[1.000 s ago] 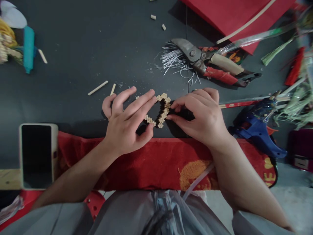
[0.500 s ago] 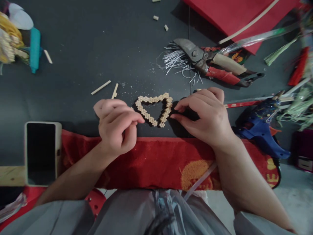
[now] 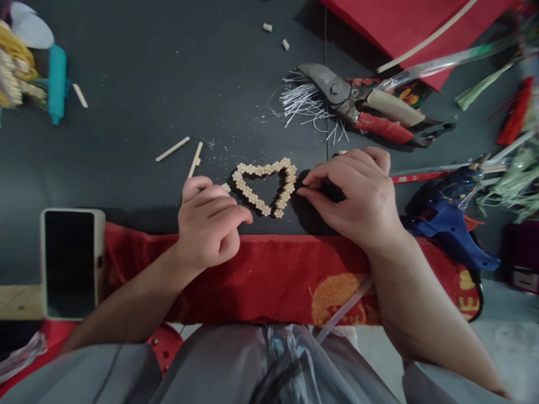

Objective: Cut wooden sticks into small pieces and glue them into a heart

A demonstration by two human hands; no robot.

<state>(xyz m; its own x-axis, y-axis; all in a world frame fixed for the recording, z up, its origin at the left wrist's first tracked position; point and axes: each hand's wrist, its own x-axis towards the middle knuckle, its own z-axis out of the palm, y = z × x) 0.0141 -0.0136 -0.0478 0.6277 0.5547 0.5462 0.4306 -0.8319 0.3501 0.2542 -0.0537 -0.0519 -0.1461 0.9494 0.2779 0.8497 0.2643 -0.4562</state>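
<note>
A heart-shaped ring of small pale cut pieces (image 3: 252,168), grouped like little flowers, lies on the dark table, with a gap at its lower point. To its left is my left hand (image 3: 210,224), fingers curled in and the index bent toward the ring; nothing shows in it, though its palm is hidden. My right hand (image 3: 349,196) rests on the other side, thumb and index tips slightly apart just beside the ring, with nothing visible between them. Beyond my left hand lie thin pale sticks (image 3: 173,149), and a short pale piece (image 3: 226,187) sits by its knuckles.
Pruning shears (image 3: 362,106) lie over white strands (image 3: 301,104) at the upper right. A blue glue gun (image 3: 452,219) stands right of my right hand. A phone (image 3: 71,264) lies at left, and a red towel (image 3: 269,275) covers the near edge. Red sheet (image 3: 396,33) at back.
My left hand has shifted slightly right and down, its index uncurling a little from the thumb. The short piece by its knuckles shows more. My right hand has barely moved.
</note>
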